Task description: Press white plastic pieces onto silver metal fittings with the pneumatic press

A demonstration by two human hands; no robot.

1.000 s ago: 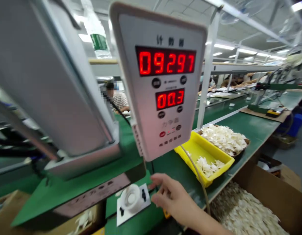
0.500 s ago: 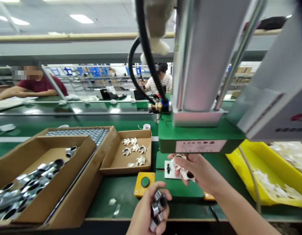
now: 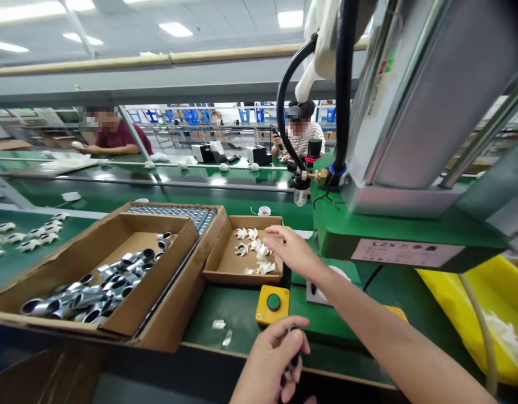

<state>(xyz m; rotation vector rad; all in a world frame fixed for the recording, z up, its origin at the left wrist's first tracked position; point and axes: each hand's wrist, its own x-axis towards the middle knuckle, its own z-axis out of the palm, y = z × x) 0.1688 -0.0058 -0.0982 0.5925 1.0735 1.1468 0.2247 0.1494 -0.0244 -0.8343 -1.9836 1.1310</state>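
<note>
Just on the near side of the yellow button box, I have my left hand closed around metal tubes; I cannot tell how many. Beyond the button box, my right hand reaches over the right edge of a small carton, its fingers loosely spread. White fan wheels lie in that carton; I cannot tell whether a fingertip touches one. Left of the button box I see a large carton of loose tubes; to its right, a green machine.
</note>
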